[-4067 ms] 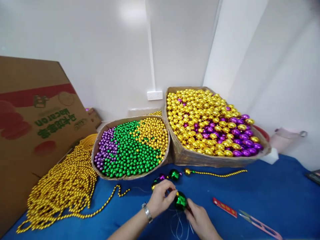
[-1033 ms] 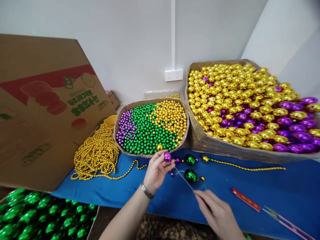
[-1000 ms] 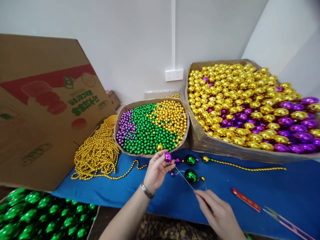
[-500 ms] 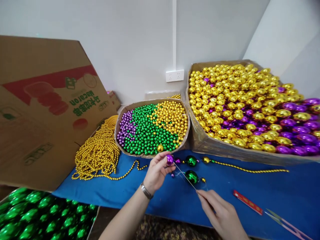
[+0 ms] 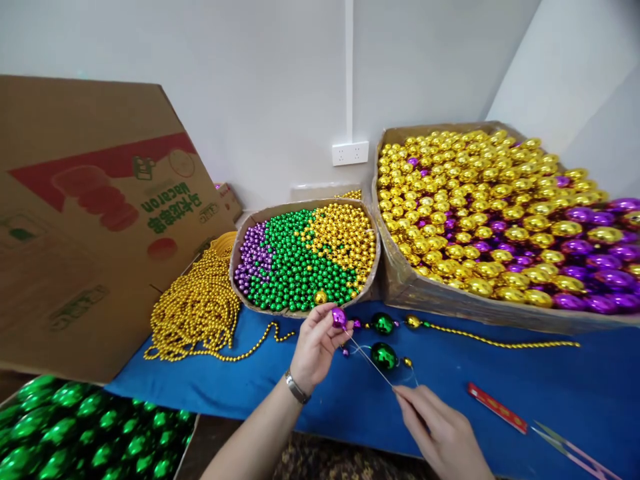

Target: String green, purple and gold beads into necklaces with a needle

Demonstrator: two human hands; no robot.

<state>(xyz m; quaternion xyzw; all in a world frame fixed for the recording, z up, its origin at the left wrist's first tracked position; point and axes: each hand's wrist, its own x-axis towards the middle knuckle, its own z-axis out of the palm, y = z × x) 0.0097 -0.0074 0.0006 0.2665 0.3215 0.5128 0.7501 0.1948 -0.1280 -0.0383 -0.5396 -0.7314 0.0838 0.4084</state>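
Observation:
My left hand (image 5: pixel 315 347), with a watch at the wrist, pinches a purple bead (image 5: pixel 339 317) above the blue table cover. A thin needle (image 5: pixel 369 360) runs from that bead down to my right hand (image 5: pixel 440 433), whose fingertips pinch its lower end. Just beyond the needle lie two large green beads (image 5: pixel 383 356) with small gold and purple beads, joined to a gold bead strand (image 5: pixel 495 343) that runs right along the table.
A round box (image 5: pixel 240 233) holds small purple, green and gold beads. A larger box (image 5: pixel 400 280) of gold and purple balls stands at the right. Gold strands (image 5: pixel 197 310) are heaped left, beside a cardboard carton (image 5: pixel 75 220). A red strip (image 5: pixel 497 408) and snips (image 5: pixel 575 450) lie right. Green balls (image 5: pixel 75 427) fill a bin below.
Four seconds ago both hands were together on a large green bead. Now the left hand holds a purple bead and the right pinches the needle; little has moved in the last second.

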